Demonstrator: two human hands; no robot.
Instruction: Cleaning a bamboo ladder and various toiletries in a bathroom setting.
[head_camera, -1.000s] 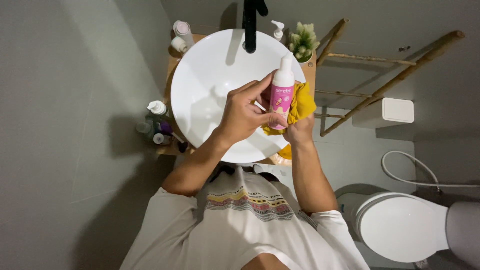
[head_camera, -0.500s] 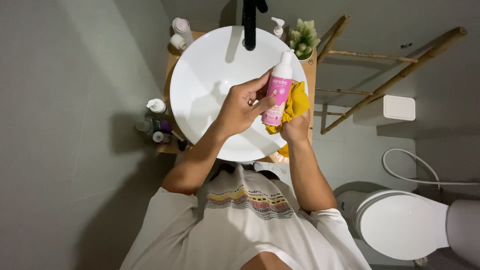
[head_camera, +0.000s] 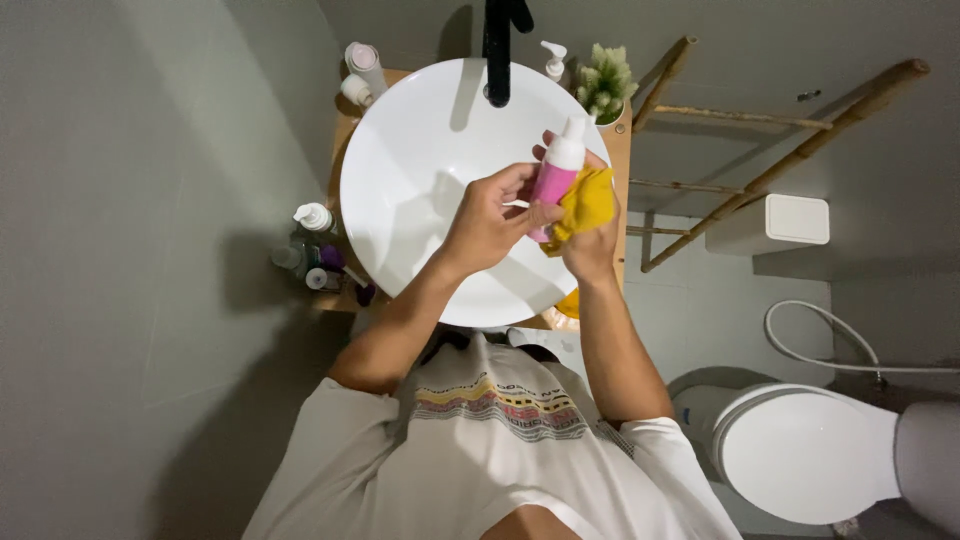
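Over the white round basin (head_camera: 420, 150) my left hand (head_camera: 490, 222) grips a pink bottle with a white cap (head_camera: 556, 172), tilted with its cap toward the far right. My right hand (head_camera: 592, 240) holds a crumpled yellow cloth (head_camera: 585, 203) pressed against the side of the bottle. Both hands are close together above the right half of the basin.
A black tap (head_camera: 497, 45) rises at the back of the basin. A white pump bottle (head_camera: 552, 60) and a small green plant (head_camera: 607, 82) stand behind it, with more bottles (head_camera: 315, 255) at the left. A wooden ladder rack (head_camera: 780, 130), white bin (head_camera: 770, 222) and toilet (head_camera: 800, 450) lie to the right.
The bottle has tipped from upright to a slant, and the cloth has moved up along its side. Both hands shifted slightly toward the tap.
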